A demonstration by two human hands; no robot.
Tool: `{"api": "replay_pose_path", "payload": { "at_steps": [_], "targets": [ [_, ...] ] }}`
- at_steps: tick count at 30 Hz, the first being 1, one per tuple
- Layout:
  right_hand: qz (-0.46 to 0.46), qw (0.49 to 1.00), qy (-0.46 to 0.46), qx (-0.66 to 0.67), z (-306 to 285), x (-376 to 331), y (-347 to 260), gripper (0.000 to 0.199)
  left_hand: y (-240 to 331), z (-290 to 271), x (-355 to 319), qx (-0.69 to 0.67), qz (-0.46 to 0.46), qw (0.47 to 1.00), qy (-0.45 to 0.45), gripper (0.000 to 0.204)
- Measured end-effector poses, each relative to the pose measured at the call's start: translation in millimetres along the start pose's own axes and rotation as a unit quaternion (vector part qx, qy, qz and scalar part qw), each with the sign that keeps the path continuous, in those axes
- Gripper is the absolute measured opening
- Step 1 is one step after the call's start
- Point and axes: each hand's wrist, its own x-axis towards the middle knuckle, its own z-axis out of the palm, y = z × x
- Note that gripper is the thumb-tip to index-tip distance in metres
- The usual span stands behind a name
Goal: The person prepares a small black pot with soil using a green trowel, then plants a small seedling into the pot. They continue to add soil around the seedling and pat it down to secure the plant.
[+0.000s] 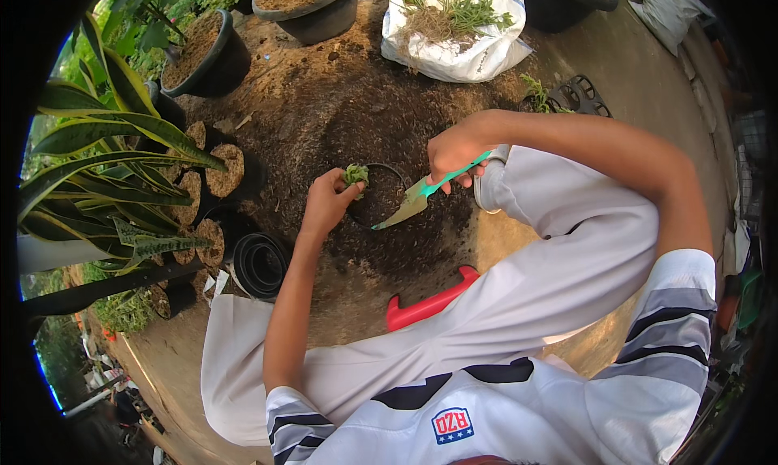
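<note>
Left hand (328,199): fingers pinched on small green plant (355,174) at the rim of the black pot (394,168); right hand (455,151): fingers wrapped round trowel (418,197), blade over pot; soil looks in; plant not yet set, I'd say; more plants (458,13) on white sack (496,50), so probably plenty left.

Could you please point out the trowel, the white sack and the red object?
Trowel (412,204), head view: on its blade.
White sack (478,64), head view: on its near side.
Red object (433,304), head view: on its middle.
</note>
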Motion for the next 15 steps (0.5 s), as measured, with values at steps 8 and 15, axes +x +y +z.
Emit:
{"api": "replay_pose_path", "payload": {
  "at_steps": [8,15],
  "targets": [
    [0.027,0.999,0.025,-0.01,-13.0,-15.6,-1.8,0.042,-4.4,-2.2,2.9,0.052,0.005,0.999,0.009,0.023],
    [0.038,0.999,0.027,-0.023,-9.0,-17.0,-4.8,0.044,-1.8,-3.1,1.2,0.029,-0.001,1.0,0.008,0.024]
  ]
}}
